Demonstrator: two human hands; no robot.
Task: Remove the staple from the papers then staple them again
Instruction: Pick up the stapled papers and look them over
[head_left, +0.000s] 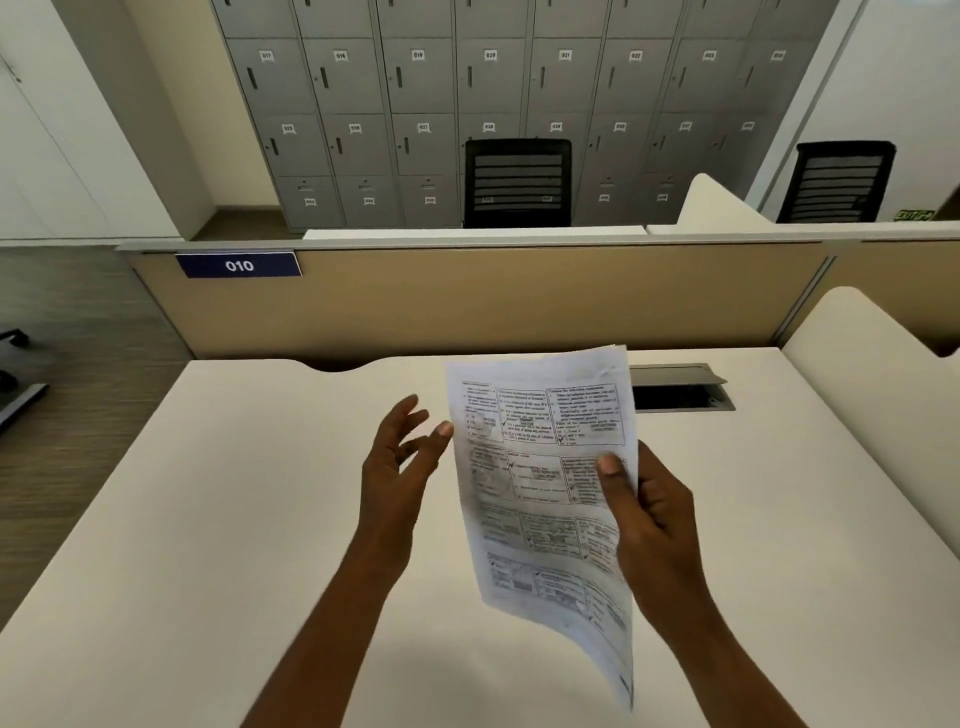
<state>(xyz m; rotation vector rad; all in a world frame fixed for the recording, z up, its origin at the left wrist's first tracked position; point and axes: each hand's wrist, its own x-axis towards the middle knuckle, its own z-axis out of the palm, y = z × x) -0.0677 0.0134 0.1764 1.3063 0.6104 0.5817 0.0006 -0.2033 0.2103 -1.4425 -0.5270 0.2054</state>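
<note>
From my remote seat I see the right hand (644, 514) pinching the papers (545, 483) at their right edge, its thumb pressed on the printed front face and the other fingers (657, 486) curled behind the sheets. The left hand (395, 467) holds nothing: its fingers are spread loose and slightly curled, the thumb tip just beside the papers' left edge, and I cannot tell whether it touches. The papers sit in the centre of the frame, lifted clear above the desk (234, 493), nearly upright and tilted a little, with the lower end bending toward the bottom of the frame. The front sheet carries boxed text and tick marks, too blurred to read, and I cannot make out a staple. Both forearms rise from the bottom edge of the frame. Behind the papers, right of centre, a grey cable hatch (680, 389) is set into the desk with its lid raised. A tan partition (519, 296) closes off the far edge, bearing a blue tag (239, 265) marked 010 at upper left. Beyond it stand two black chairs (517, 182) and a wall of grey numbered lockers (415, 104) across the top of the frame.
</note>
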